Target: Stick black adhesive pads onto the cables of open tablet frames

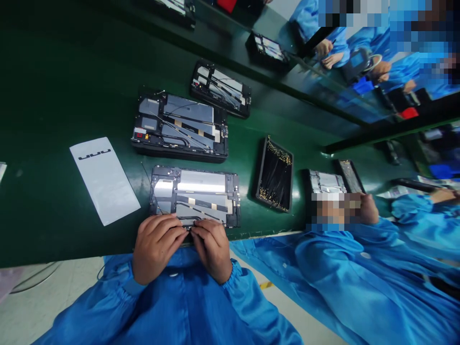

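An opened tablet chassis (196,194) with silver shielding and black cables lies on the green belt (53,96) right in front of me. My left hand (156,247) and my right hand (212,249) rest side by side on its near edge. Both have their fingers curled and their fingertips pressed down on the edge, meeting in the middle. What lies under the fingertips is hidden. Blue sleeves cover both of my arms.
Two more opened tablets, one nearer (179,125) and one farther (221,88), lie beyond it. A white sheet (104,179) sits to the left. A black tray of thin cables (275,175) stands to the right. A co-worker in blue (359,268) works on my right, others across the belt.
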Tool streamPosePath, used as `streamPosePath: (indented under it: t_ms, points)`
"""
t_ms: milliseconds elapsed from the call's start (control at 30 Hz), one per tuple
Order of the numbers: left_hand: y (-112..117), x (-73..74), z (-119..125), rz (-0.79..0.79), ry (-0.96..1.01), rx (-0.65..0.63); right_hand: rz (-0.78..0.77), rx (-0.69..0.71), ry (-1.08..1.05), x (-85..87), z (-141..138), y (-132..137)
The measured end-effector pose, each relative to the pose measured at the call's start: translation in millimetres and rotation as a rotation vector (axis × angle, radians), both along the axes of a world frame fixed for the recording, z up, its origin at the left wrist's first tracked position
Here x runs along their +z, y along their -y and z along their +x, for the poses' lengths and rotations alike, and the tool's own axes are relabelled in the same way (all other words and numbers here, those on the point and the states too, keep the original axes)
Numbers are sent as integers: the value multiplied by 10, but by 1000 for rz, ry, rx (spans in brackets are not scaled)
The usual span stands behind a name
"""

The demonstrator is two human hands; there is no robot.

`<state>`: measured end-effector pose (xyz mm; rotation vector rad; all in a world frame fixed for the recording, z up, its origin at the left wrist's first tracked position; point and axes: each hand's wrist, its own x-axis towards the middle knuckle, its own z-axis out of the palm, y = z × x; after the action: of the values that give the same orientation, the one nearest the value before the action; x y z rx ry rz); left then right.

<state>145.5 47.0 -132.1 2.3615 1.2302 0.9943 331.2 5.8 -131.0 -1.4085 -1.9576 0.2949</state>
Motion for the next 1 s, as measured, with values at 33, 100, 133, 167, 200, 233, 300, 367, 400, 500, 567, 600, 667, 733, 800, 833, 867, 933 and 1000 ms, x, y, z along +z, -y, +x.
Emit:
streamPosePath:
  t_ms: [33, 100, 133, 167, 200, 233, 300, 367, 400, 500, 567, 600, 667, 733, 800, 833, 867, 933, 1000]
  points:
    - [0, -8, 5, -11, 1, 1, 30, 15, 7, -44, 14, 12]
    - [7, -19, 20, -27, 10, 0, 96, 62, 45, -113, 46, 31]
    - [15, -16, 26, -33, 19, 2, 125, 88, 71, -130, 60, 39]
    - [24, -3, 26, -43, 34, 2, 148, 109, 96, -131, 72, 46]
    - [32, 20, 16, -55, 57, 1, 167, 127, 120, -115, 83, 50]
    - [37, 55, -8, -70, 87, -2, 175, 145, 142, -82, 94, 49]
    - [27, 153, -109, -97, 137, -12, 143, 192, 185, 26, 129, 19]
    - [-33, 276, -279, -101, 141, -2, 88, 247, 204, 174, 197, -93]
    - [-87, 343, -383, -90, 125, 14, 75, 269, 210, 257, 243, -197]
    - [-370, 549, -702, -31, 92, 94, 109, 247, 197, 518, 423, -755]
    - [-666, 680, -868, -14, 119, 153, 82, 155, 125, 659, 570, -1323]
    - [-847, 740, -926, -31, 142, 180, 38, 87, 63, 705, 654, -1645]
    - [-1269, 835, -984, -110, 198, 210, -114, -130, -84, 727, 838, -2303]
    - [-1763, 874, -962, -270, 270, 234, -182, -290, -141, 657, 1032, -2897]
    - [-2305, 844, -860, -446, 327, 263, -237, -403, -184, 521, 1207, -3357]
    - [-2581, 807, -782, -509, 336, 280, -269, -446, -209, 441, 1277, -3533]
    - [-2852, 760, -688, -548, 336, 294, -302, -481, -237, 359, 1334, -3676]
    - [-3350, 658, -470, -593, 333, 303, -362, -527, -294, 197, 1399, -3891]
    - [-3750, 566, -247, -656, 351, 280, -414, -546, -350, 48, 1401, -4040]
